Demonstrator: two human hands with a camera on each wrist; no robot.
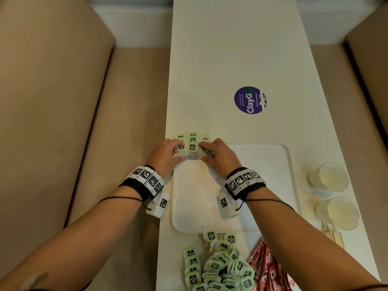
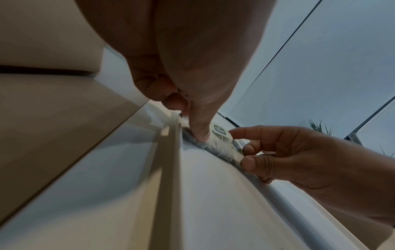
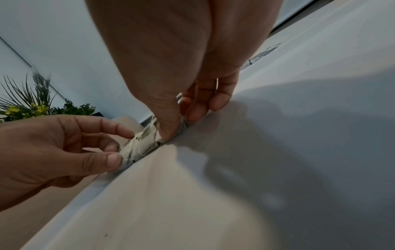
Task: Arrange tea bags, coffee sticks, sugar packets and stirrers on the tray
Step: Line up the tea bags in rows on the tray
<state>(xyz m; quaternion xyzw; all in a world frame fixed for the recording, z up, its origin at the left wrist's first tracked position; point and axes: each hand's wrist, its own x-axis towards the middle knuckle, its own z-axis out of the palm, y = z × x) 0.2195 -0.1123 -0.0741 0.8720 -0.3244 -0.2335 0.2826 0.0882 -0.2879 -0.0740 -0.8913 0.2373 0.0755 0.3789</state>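
Reaching forward, left hand [image 1: 165, 157] and right hand [image 1: 218, 157] each pinch an end of a row of tea bags [image 1: 192, 147] between thumb and curled fingers at the white tray's [image 1: 273, 164] far left corner (tags overhanging the rim). Two glass cups [image 1: 333, 177] sit right of the tray, contents unclear.

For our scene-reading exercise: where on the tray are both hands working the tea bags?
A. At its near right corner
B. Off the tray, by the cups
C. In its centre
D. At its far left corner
D: in the head view the left hand and right hand hold the tea bags at the far left corner of the tray, far from the cups.
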